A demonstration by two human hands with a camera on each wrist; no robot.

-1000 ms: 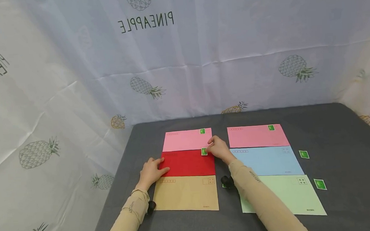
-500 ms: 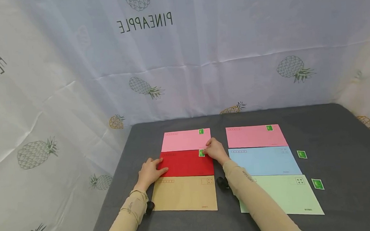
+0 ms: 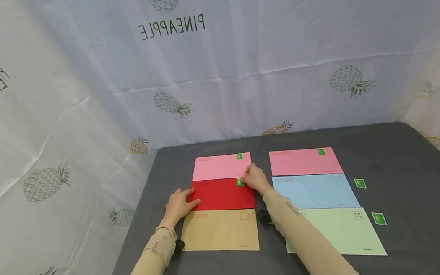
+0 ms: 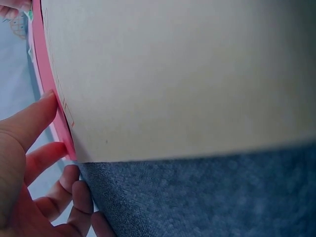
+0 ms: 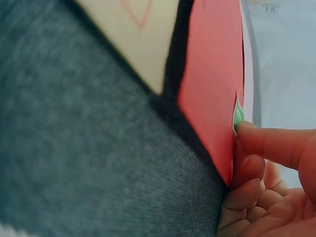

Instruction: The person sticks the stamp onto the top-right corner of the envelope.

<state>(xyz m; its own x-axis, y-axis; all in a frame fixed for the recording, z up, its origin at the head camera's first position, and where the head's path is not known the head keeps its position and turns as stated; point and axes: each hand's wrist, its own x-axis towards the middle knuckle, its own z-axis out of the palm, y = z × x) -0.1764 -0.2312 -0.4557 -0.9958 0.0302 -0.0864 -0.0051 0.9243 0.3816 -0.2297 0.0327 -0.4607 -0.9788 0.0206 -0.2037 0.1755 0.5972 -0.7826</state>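
A red envelope (image 3: 216,196) lies in the middle of the left-hand column. At its upper right corner my right hand (image 3: 258,180) pinches a small green stamp (image 3: 239,182) with a white border. The right wrist view has the thumb on the edge of this stamp (image 5: 238,116), which stands close over the red paper. My left hand (image 3: 179,206) rests on the left edge of the red envelope, thumb and forefinger spread. In the left wrist view the thumb (image 4: 37,116) presses its edge and the other fingers bend loosely.
Above the red envelope lies a pink envelope (image 3: 218,167) bearing a stamp; below is a tan one (image 3: 219,230). The right column has pink (image 3: 301,163), blue (image 3: 314,192) and green (image 3: 347,232) envelopes. Two loose stamps, one upper (image 3: 360,183) and one lower (image 3: 379,219), lie beside them.
My right hand has shifted slightly left and down with the stamp, bringing it fully over the red envelope's upper right corner, then stayed there. My left hand has kept its place.
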